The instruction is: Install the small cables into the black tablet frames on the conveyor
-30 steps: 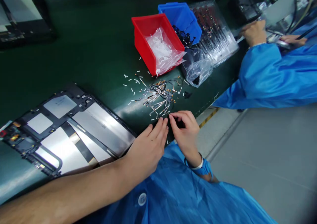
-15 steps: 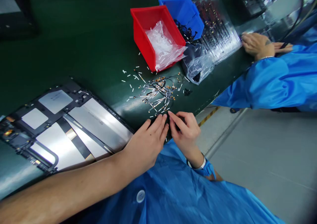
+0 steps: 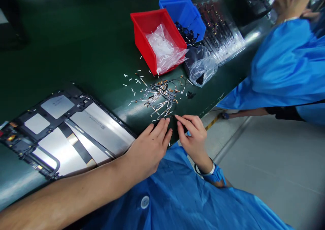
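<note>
My left hand (image 3: 149, 148) lies flat on the near edge of the green belt (image 3: 76, 47), fingers stretched out side by side, holding nothing. My right hand (image 3: 193, 137) rests just right of it, fingertips almost touching the left ones, its fingers curled in a pinch round something small and dark that I cannot make out. Both sets of fingertips sit right below a loose pile of thin cables and small metal pieces (image 3: 162, 94). An opened tablet back frame (image 3: 68, 131) with silver panels lies to the left, under my left forearm.
A red bin (image 3: 142, 37) holding a clear bag of white bits (image 3: 165, 50), a blue bin (image 3: 182, 11), a crumpled plastic bag (image 3: 204, 69) and a clear parts tray (image 3: 220, 26) stand behind the pile. A co-worker's blue sleeve (image 3: 284, 64) reaches over the belt at right. Grey floor lies below right.
My right fingers have straightened a little toward the pile; my left hand has barely moved. The co-worker's hands have lifted off the tray toward the top right corner.
</note>
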The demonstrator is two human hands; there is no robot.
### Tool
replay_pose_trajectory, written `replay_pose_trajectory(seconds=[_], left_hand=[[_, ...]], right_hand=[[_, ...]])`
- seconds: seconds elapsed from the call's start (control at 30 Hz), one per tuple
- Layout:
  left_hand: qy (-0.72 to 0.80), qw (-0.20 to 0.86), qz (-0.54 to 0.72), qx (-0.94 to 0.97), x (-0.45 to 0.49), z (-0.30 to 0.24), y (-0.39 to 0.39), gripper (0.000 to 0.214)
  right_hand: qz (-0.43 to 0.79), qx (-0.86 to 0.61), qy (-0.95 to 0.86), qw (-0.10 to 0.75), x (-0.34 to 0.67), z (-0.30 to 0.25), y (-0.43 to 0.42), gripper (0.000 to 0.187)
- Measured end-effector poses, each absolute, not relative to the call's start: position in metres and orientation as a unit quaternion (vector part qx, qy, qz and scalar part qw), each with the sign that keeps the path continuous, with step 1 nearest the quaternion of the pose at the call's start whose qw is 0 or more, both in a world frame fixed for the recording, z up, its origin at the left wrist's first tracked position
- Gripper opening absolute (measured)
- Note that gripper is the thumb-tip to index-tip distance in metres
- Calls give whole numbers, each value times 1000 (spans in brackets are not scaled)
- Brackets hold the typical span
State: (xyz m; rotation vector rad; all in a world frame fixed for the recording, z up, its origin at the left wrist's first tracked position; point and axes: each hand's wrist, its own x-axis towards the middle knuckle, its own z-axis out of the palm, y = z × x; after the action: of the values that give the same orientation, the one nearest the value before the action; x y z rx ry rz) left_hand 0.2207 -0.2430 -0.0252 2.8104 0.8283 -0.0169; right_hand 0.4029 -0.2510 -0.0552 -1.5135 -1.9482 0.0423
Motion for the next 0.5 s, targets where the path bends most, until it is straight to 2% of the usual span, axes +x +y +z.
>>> replay_pose_trajectory(seconds=[0.23,0.5], left_hand=[[282,106,1,953,220,-27,-243,67],[285,119,-15,951,221,-25,-242,67]], right_hand=[[-43,-554,-792,253,403,-59,-254,34],[39,-615,-708,345,391,-60,-260,37]])
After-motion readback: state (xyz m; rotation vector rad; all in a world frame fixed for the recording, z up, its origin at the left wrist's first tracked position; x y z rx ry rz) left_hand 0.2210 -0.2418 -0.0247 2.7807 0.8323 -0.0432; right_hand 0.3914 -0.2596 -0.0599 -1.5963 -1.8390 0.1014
